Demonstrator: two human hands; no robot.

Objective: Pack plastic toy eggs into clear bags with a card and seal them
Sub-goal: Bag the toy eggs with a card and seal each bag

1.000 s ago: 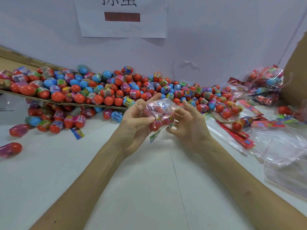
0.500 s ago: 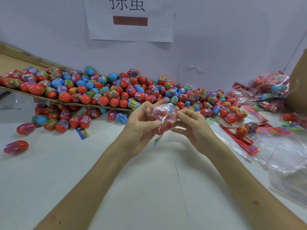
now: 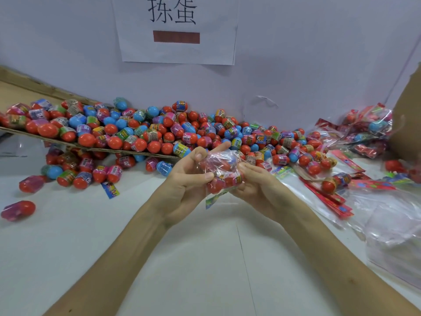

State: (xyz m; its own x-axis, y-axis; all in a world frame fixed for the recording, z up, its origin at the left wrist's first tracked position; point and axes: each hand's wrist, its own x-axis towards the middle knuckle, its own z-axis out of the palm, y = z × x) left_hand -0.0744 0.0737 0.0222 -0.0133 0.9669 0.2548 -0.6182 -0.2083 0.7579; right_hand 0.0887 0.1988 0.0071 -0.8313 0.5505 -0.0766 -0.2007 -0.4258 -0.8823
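Above the white table's middle I hold a clear bag [image 3: 222, 171] stuffed with red toy eggs. A colourful card [image 3: 214, 199] pokes out of its bottom. My left hand [image 3: 186, 185] pinches the bag's left side between thumb and fingers. My right hand [image 3: 257, 188] grips its right side, fingers curled round it. Behind them a big heap of loose eggs [image 3: 159, 131] in red, blue and pink lies against the wall.
A cardboard flap [image 3: 86, 148] carries part of the heap at left. Stray eggs [image 3: 18, 209] lie at the left edge. Red cards [image 3: 328, 197], filled bags [image 3: 366, 128] and empty clear bags [image 3: 394, 226] crowd the right. A paper sign [image 3: 175, 30] hangs on the wall.
The bag and both hands stay together above the table; my fingers have shifted slightly on the bag. The camera has tilted, so everything sits lower in view.
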